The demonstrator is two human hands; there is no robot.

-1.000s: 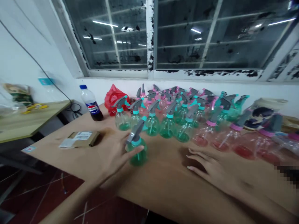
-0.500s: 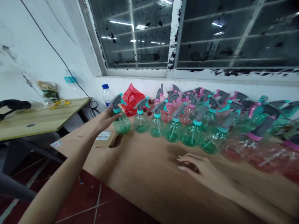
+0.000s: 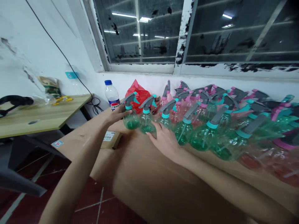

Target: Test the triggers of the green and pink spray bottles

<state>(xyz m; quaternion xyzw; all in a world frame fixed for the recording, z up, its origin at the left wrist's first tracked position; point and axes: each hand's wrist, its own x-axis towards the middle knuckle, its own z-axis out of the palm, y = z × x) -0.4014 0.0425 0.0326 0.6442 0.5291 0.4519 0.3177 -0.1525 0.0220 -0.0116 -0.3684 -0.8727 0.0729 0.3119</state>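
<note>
A green spray bottle (image 3: 132, 122) with a turquoise collar and grey trigger head stands at the left end of the front row. My left hand (image 3: 116, 114) is closed on its left side near the neck; some fingertips are hidden. Right beside it is a second green spray bottle (image 3: 146, 119). My right hand (image 3: 165, 139) reaches in front of the row, thumb and fingers apart, close to the second bottle's lower right side. It partly covers a third green spray bottle (image 3: 165, 119); whether it touches either bottle I cannot tell.
More green spray bottles (image 3: 203, 137) and pink spray bottles (image 3: 201, 113) crowd the table to the right, below the window. Behind the row are a red plastic bag (image 3: 137, 93) and a blue-capped drink bottle (image 3: 112, 93). A small cardboard box (image 3: 112, 140) lies left of the row.
My right hand has moved left and forward, from the table front to the second and third bottles. The leftmost bottle, with my left hand on it, is more upright and closer to its neighbour.
</note>
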